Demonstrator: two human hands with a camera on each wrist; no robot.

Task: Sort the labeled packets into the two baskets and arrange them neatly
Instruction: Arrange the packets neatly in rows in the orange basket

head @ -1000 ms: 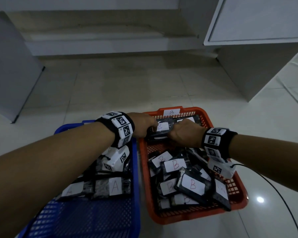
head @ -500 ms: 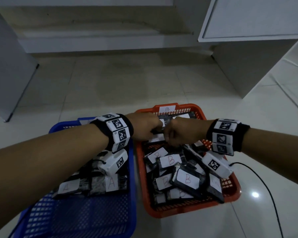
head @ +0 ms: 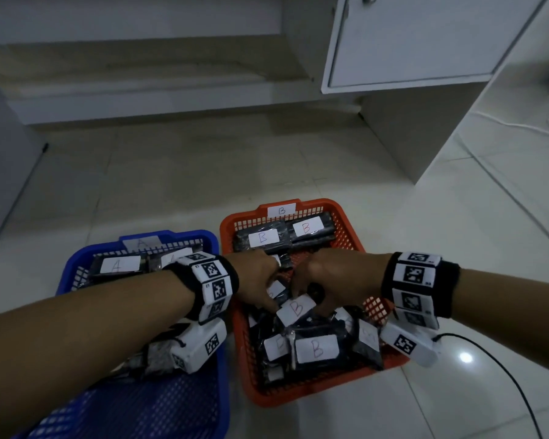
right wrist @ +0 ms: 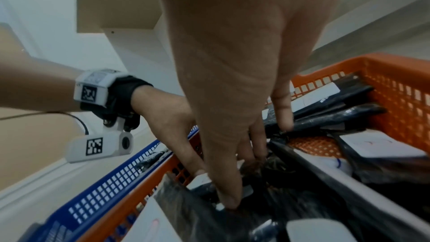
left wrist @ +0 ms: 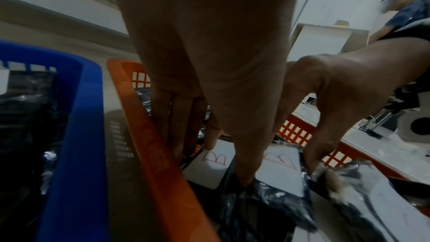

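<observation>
An orange basket (head: 298, 397) tagged B stands to the right of a blue basket (head: 86, 251) tagged A. Two black B packets (head: 263, 239) lie side by side at the orange basket's far end. A loose pile of B packets (head: 316, 346) fills its near half. Both hands are down in the middle of it. My left hand (head: 263, 289) and right hand (head: 320, 296) pinch opposite ends of one tilted B packet (head: 295, 308). In the left wrist view my thumb (left wrist: 242, 168) presses its black wrap. A packets (head: 118, 264) lie in the blue basket, partly hidden by my left arm.
A white cabinet (head: 425, 42) overhangs the tiled floor behind and to the right. A black cable (head: 504, 375) runs from my right wrist across the floor. A grey panel (head: 0, 153) stands at far left. Another person (left wrist: 400, 6) is seated off to the right.
Both hands left a B packet at the far end of the orange basket and came back to the middle pile, where they now hold another B packet.
</observation>
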